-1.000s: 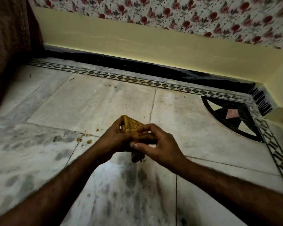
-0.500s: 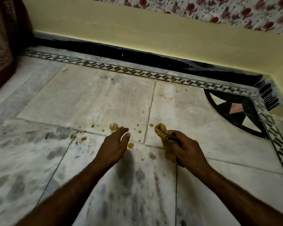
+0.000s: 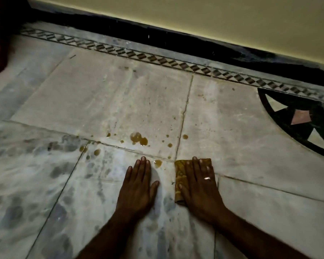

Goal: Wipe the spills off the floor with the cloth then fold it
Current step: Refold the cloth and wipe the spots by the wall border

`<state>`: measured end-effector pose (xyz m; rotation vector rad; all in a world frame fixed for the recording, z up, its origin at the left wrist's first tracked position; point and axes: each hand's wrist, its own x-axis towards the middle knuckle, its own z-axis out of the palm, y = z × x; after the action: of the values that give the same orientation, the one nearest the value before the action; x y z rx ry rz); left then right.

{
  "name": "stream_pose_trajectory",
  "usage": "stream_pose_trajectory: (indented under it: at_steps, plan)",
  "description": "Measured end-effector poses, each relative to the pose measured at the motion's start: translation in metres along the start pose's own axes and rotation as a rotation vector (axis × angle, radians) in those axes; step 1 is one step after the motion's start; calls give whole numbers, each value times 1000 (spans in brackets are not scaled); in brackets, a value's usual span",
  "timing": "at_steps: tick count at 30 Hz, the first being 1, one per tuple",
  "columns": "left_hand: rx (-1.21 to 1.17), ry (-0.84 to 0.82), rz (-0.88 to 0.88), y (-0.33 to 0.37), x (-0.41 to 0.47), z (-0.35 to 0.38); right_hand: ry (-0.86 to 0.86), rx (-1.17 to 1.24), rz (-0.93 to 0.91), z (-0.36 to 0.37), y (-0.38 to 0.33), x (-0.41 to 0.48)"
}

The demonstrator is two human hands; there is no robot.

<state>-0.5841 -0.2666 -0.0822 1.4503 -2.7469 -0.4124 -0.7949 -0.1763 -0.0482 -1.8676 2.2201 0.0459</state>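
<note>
Currently:
Floor (image 3: 232, 139): lying bare, marble.
Left hand (image 3: 138, 186): resting flat, fingers spread, gripping nothing.
Right hand (image 3: 198, 184): pressing palm-down on cloth.
Cloth (image 3: 180, 174): lying folded; likely soft, light, best pinned flat.
Spills (image 3: 138, 140): sitting just beyond.

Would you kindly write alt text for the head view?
A right hand presses a folded yellow cloth flat on a marble floor, the left hand flat beside it. Brown spills dot the tiles just beyond the fingertips.
</note>
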Motion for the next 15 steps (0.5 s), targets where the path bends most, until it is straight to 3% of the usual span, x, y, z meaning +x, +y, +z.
stream_pose_trajectory:
  at_steps: [9,15]
  plan:
    - [9,52,-8,1,-1,5,87,-80,31,22,-16,12]
    - [4,68,-20,2,-3,7,109,-95,-202,25,7,-11]
